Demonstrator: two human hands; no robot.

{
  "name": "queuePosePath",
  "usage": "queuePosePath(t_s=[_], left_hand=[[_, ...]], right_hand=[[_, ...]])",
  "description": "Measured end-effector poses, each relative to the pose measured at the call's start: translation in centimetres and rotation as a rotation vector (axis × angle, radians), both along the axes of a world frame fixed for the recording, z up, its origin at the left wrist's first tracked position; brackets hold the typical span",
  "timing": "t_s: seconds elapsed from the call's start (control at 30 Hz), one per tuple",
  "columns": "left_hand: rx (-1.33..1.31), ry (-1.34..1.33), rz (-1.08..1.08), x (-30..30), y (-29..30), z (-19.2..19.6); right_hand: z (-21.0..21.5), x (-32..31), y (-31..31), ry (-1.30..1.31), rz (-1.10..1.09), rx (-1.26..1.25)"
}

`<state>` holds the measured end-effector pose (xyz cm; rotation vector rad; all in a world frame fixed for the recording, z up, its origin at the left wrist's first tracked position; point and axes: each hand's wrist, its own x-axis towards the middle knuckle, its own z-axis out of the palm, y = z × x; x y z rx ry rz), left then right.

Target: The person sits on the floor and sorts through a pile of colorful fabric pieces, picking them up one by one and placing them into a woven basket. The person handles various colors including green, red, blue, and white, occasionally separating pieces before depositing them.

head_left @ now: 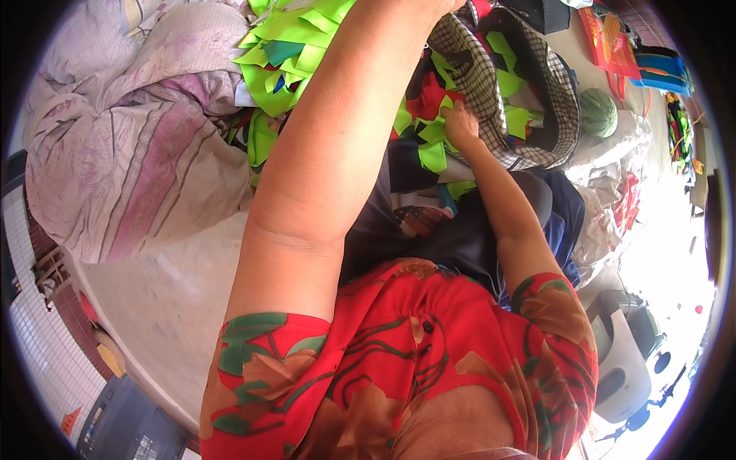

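Observation:
My left arm stretches far forward across the view, and only the edge of my left hand (pixel 451 5) shows at the top; its fingers are hidden. My right hand (pixel 461 126) reaches to the near rim of a checked cloth bag (pixel 566 115), its fingers closed on a lime-green cloth scrap (pixel 433 132). Around it lie more green pieces and a red cloth piece (pixel 426 100). Inside the open bag are several green scraps (pixel 509 84). A large heap of lime-green cloth pieces (pixel 264 80) lies to the left, partly behind my left forearm.
Big pale woven sacks (pixel 153 169) with pink stripes fill the left side. A watermelon (pixel 599 113) sits right of the bag, near a red bag (pixel 611 46) and a blue one (pixel 663 73). Crumpled white plastic sacking (pixel 609 195) and a grey-white plastic object (pixel 622 368) lie at right.

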<state>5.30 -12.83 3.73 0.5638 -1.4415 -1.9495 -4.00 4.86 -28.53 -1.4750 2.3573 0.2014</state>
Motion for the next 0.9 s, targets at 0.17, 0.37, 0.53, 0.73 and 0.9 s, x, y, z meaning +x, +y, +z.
queuePosePath(t_s=[0.17, 0.37, 0.53, 0.73, 0.9], left_hand=[[-0.016, 0.008, -0.011, -0.3, -0.1, -0.3], [-0.025, -0.045, 0.020, 0.5, 0.3, 1.2], [0.014, -0.006, -0.025, -0.3, 0.0, 0.3], [-0.006, 0.014, -0.044, 0.0, -0.1, 0.3], [-0.012, -0.045, -0.053, -0.6, 0.4, 0.3]], right_hand=[[0.9, 0.1, -0.6, -0.137, 0.066, -0.170], [3.2, 2.1, -1.8, -0.322, 0.216, -0.256], [-2.6, 0.1, -3.3, -0.218, 0.020, -0.058], [-3.6, 0.0, -4.6, -0.162, -0.024, -0.012], [-4.4, -1.0, -3.8, -0.186, -0.016, -0.026]])
